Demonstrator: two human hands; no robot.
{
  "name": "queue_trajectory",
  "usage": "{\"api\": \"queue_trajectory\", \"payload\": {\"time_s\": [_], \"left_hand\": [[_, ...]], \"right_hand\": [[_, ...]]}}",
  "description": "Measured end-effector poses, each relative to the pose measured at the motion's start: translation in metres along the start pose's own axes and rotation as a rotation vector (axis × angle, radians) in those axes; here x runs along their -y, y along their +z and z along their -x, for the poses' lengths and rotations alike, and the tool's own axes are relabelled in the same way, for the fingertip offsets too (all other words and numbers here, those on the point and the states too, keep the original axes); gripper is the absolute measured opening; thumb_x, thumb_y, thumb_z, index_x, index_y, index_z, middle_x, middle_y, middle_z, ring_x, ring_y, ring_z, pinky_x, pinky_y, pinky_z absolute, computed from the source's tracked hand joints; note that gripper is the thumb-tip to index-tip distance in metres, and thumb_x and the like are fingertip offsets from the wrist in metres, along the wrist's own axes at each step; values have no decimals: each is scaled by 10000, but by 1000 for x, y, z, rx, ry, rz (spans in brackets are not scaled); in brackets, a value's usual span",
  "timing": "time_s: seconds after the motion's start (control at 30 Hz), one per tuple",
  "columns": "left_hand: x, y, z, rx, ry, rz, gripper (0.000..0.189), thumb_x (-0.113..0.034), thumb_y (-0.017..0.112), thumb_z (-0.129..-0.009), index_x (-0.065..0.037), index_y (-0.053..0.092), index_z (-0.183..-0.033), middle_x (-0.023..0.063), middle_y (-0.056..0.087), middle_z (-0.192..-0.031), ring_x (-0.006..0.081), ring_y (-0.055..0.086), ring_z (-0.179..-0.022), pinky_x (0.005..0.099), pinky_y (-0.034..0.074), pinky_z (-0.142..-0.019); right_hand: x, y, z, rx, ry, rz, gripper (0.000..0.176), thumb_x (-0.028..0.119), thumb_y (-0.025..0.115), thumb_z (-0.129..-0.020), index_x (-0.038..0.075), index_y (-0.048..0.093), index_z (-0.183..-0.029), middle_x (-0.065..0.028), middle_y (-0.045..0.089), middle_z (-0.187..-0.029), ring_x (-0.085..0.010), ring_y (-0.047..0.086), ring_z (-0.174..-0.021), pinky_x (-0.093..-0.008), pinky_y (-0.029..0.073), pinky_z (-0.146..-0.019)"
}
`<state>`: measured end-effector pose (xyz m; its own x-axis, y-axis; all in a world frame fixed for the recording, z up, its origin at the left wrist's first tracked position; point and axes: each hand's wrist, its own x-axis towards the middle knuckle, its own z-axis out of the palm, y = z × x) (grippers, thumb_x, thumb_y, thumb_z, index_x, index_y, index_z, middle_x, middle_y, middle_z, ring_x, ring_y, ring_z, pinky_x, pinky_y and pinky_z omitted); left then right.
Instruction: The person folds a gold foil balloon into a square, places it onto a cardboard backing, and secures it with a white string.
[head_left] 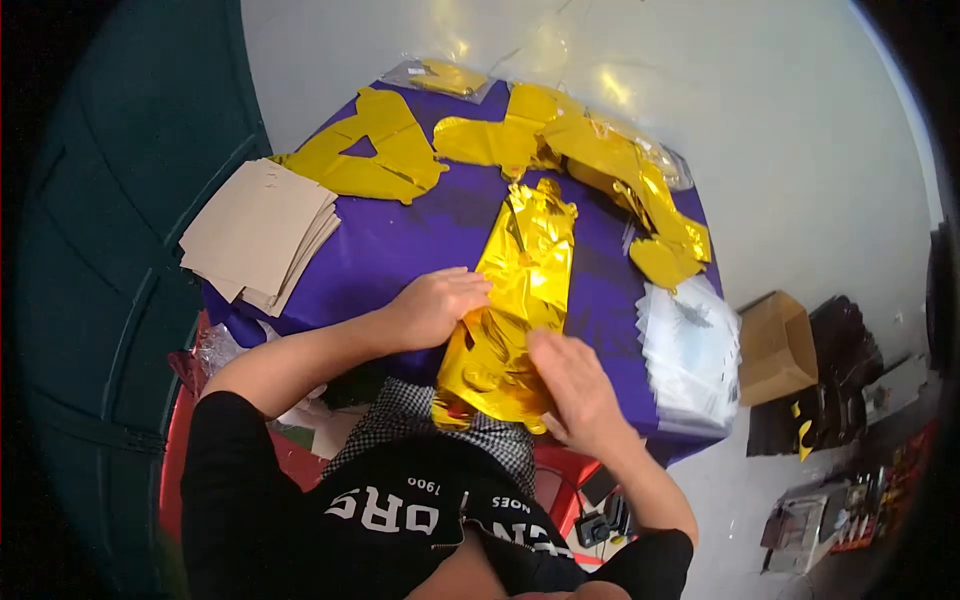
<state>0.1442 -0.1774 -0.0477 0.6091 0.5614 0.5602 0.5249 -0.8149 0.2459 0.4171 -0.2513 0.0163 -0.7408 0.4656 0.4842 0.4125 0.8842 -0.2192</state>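
A shiny gold foil balloon (530, 265), flat and creased, lies lengthwise in front of me, its near end hanging past the table edge above my lap. Against its left edge rests my left hand (440, 308), fingers stretched across onto the foil. Lower down on the right side, my right hand (578, 385) lies flat along the foil with the thumb apart. The undersides of both hands are hidden. Beyond the far end sits a curved gold foil balloon (600, 150), flat, and to its left a gold foil letter A balloon (375, 145).
A purple cloth (380, 240) covers the table. Brown paper sheets or bags (255, 230) are stacked at the left corner, clear plastic packets (690, 350) at the right. A packaged gold foil piece (445, 78) lies at the back. An open cardboard box (780, 350) stands beyond the right edge.
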Motion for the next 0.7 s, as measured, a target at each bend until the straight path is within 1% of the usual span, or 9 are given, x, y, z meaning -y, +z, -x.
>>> {"api": "queue_trajectory", "payload": {"time_s": [0.03, 0.13, 0.27, 0.3, 0.4, 0.43, 0.47, 0.57, 0.7], "left_hand": [[1, -1, 3, 1, -32, 67, 281, -130, 690, -780, 15, 661, -1019, 198, 656, -1151, 368, 614, -1115, 466, 450, -1016], [-11, -9, 10, -14, -166, 152, 263, -94, 618, -798, 9, 668, -1034, 220, 653, -1171, 360, 607, -1134, 454, 443, -1029], [-30, -21, 17, -7, -203, 150, 295, -144, 668, -786, 2, 649, -1042, 204, 653, -1160, 355, 602, -1141, 460, 445, -1030], [-31, -19, 20, -19, -176, 143, 298, -143, 682, -773, 0, 646, -1031, 202, 648, -1165, 357, 594, -1152, 463, 438, -1037], [-37, -17, 27, -35, -102, 81, 294, -133, 714, -740, -4, 640, -993, 194, 633, -1169, 368, 562, -1188, 467, 419, -1054], [-40, -19, 27, -23, -83, 34, 284, -124, 718, -731, -5, 639, -975, 189, 627, -1164, 372, 546, -1202, 466, 413, -1057], [-43, -20, 26, -13, -64, -16, 273, -116, 723, -722, -5, 638, -957, 185, 622, -1158, 377, 530, -1215, 465, 408, -1059], [-56, -28, 23, -56, -102, 57, 227, -90, 710, -722, 3, 631, -913, 165, 598, -1045, 381, 523, -1129, 451, 447, -971], [-53, -29, 30, 21, -123, 67, 211, -76, 709, -720, 3, 635, -901, 131, 557, -918, 335, 525, -931, 407, 463, -800]], "right_hand": [[0, -3, 5, 41, 57, -26, 902, 85, 786, -622, -70, 355, -1399, -271, 433, -1401, -453, 433, -1301, -517, 373, -1056], [-4, -10, 18, 73, 262, 53, 984, 101, 819, -603, -52, 301, -1426, -305, 376, -1418, -486, 345, -1343, -535, 312, -1076], [-9, -1, 24, -20, 283, 168, 838, 57, 790, -633, -23, 410, -1376, -212, 467, -1322, -408, 453, -1213, -483, 372, -999], [-7, 1, 19, -69, 254, 175, 689, 46, 750, -659, -9, 491, -1294, -169, 523, -1220, -370, 506, -1122, -459, 406, -940], [-14, 15, 15, -93, 138, 233, 589, 60, 723, -658, 0, 537, -1213, -157, 561, -1151, -356, 543, -1070, -449, 429, -901], [-15, 18, 12, -123, 97, 218, 468, 72, 714, -642, 12, 586, -1088, -133, 584, -1076, -330, 569, -1015, -427, 448, -854], [-16, 20, 12, -111, 73, 208, 433, 71, 712, -644, 14, 596, -1057, -127, 587, -1061, -320, 572, -1008, -417, 450, -846], [-14, 24, 9, -96, 30, 154, 286, 66, 705, -647, 24, 628, -920, -99, 601, -978, -279, 587, -947, -376, 455, -782], [-16, 33, 13, -75, 110, 13, 272, 40, 708, -635, 14, 646, -899, -96, 620, -942, -278, 590, -891, -376, 456, -738]]}}
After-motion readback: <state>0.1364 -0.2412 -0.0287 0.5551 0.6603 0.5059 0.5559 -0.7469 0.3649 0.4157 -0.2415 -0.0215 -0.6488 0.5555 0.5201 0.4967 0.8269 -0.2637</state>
